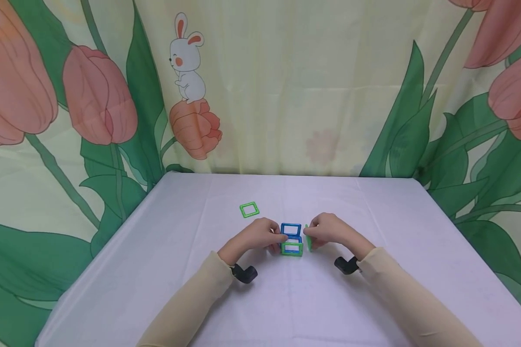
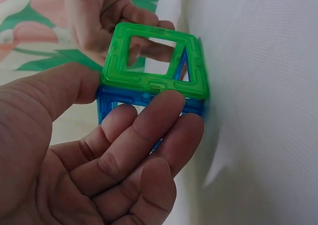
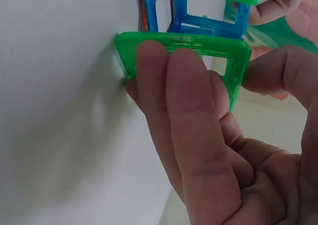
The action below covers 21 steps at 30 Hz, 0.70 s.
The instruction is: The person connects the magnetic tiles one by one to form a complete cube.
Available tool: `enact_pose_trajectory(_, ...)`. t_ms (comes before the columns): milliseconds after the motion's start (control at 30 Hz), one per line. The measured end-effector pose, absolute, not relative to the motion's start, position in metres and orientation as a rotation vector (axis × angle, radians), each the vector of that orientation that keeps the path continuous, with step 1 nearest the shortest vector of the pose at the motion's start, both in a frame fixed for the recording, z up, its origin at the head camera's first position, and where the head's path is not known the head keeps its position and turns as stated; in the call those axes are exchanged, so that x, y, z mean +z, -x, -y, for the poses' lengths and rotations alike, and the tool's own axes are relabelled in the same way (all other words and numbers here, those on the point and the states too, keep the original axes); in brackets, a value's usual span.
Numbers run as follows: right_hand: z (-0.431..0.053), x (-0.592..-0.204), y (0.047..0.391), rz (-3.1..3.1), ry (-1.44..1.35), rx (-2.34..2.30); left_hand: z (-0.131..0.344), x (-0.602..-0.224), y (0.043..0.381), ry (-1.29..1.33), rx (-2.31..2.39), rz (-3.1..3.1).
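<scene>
A small box-like build of magnetic tiles stands on the table in the head view. Its near side is a green square tile (image 1: 292,255), with blue tiles (image 1: 291,224) beside and behind it. My left hand (image 1: 260,233) grips the build from the left, its thumb at a top corner and its fingers along the blue side (image 2: 149,97). Just right of the build, my right hand (image 1: 327,227) pinches a separate upright green square tile (image 3: 218,46) between thumb and fingers. A narrow gap parts this tile from the build.
Another green square tile (image 1: 242,212) lies flat on the white-covered table (image 1: 356,308), behind and left of the build. A curtain (image 1: 286,96) printed with tulips and a rabbit hangs beyond the far edge. Black wrist-worn pieces (image 1: 245,274) show by both sleeves.
</scene>
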State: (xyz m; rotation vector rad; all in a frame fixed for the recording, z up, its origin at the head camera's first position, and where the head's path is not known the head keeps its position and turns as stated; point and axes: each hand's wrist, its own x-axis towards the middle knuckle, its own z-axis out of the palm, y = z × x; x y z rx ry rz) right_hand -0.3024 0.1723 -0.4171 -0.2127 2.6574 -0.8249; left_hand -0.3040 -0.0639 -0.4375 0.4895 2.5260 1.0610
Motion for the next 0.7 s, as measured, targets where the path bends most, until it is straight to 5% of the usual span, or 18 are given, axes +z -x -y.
enact_pose_trajectory(700, -0.171, -0.431, 0.300, -2.555, 0.190, -1.109, 0.065, -0.443, 0.308, -0.558, 1.083, -2.477)
